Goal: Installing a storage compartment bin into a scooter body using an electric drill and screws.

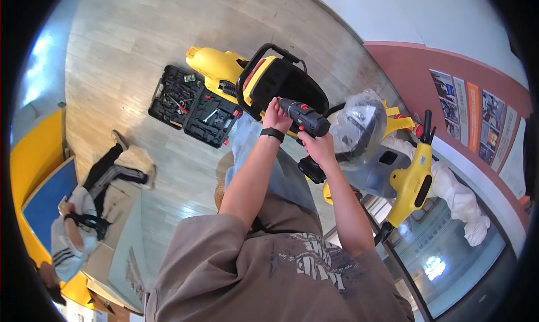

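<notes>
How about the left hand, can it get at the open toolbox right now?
Probably not without leaning down: the left hand is up at the front of the drill, and the toolbox lies on the floor.

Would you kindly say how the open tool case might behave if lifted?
The black tool case would probably feel heavy, being filled with tools. Its two spread halves could swing where they meet, and the jumbled pieces in the left half might spill.

Grey-brn short-slv tee [269, 277] w/ wht & dk graphic [317, 260]; plain blk L-wrist band [273, 133]; lt-blue jeans [286, 176].
</notes>
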Demonstrator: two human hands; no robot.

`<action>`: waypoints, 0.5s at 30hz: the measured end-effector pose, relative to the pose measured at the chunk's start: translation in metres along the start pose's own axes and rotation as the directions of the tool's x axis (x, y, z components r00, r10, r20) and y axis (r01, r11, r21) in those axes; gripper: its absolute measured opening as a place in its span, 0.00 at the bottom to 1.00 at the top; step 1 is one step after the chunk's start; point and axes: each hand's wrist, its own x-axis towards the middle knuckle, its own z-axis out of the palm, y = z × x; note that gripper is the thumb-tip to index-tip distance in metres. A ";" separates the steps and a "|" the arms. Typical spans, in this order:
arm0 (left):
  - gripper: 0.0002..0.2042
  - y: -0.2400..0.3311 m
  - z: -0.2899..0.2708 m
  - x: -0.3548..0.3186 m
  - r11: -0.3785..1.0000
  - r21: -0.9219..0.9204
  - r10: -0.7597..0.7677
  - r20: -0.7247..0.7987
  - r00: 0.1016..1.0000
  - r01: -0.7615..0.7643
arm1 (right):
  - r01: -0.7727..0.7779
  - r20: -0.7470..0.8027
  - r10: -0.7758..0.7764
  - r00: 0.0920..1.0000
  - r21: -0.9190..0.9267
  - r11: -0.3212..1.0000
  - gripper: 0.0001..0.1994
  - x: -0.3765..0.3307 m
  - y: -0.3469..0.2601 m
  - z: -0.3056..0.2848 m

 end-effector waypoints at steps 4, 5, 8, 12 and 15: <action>0.11 0.006 -0.007 0.034 0.997 -0.065 0.028 -0.073 0.997 -0.032 | 0.064 -0.014 -0.066 0.998 -0.081 0.995 0.10 0.039 0.011 0.014; 0.11 0.008 -0.009 0.040 0.996 -0.085 0.036 -0.060 0.998 -0.041 | 0.017 0.020 -0.015 1.000 -0.094 0.995 0.14 0.044 0.006 0.012; 0.10 0.005 -0.012 0.055 0.981 -0.184 0.054 -0.063 0.997 -0.064 | -0.075 0.081 0.088 0.993 -0.152 0.985 0.19 0.061 0.001 0.008; 0.11 0.002 -0.008 0.060 0.964 -0.252 0.049 -0.127 0.991 -0.080 | 0.038 0.077 -0.026 0.997 -0.152 0.988 0.12 0.079 0.002 0.008; 0.10 -0.003 -0.003 0.053 0.958 -0.280 0.023 -0.160 0.987 -0.068 | 0.029 0.106 -0.008 0.994 -0.203 0.979 0.12 0.085 0.003 0.002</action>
